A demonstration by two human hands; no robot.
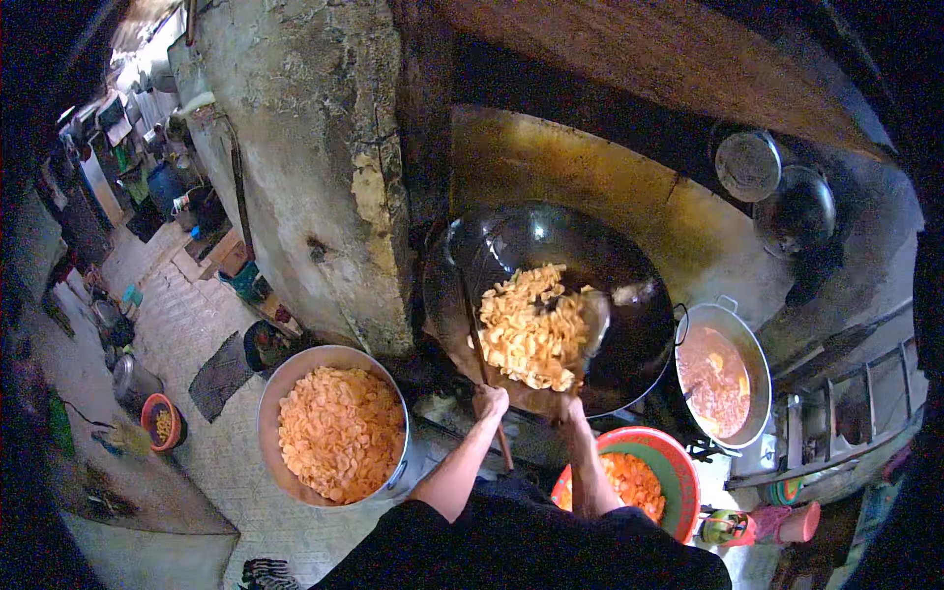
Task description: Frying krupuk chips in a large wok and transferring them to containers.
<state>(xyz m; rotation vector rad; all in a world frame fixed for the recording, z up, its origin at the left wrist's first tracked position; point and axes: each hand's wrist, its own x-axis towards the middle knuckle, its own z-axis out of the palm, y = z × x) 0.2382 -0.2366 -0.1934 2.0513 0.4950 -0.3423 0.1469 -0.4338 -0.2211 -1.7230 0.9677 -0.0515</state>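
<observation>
My left hand (490, 402) is closed around a long, thin wooden handle (476, 346), which slants over the near left side of a big dark wok (634, 361). The far end of that tool is hard to make out inside the wok. Beside it, my right hand (569, 410) grips the near end of what looks like a large metal skimmer (601, 324). A heap of golden fried chips (527, 339) lies in front of both hands, over the wok. Part of the skimmer is hidden by the chips.
To the left stands a large metal pot (264, 428) full of pale orange chips. A red-rimmed basin (689, 472) with orange pieces sits under my right forearm. On the right is a pot (765, 398) of brownish liquid. A rough wall pillar (310, 184) rises left of the wok.
</observation>
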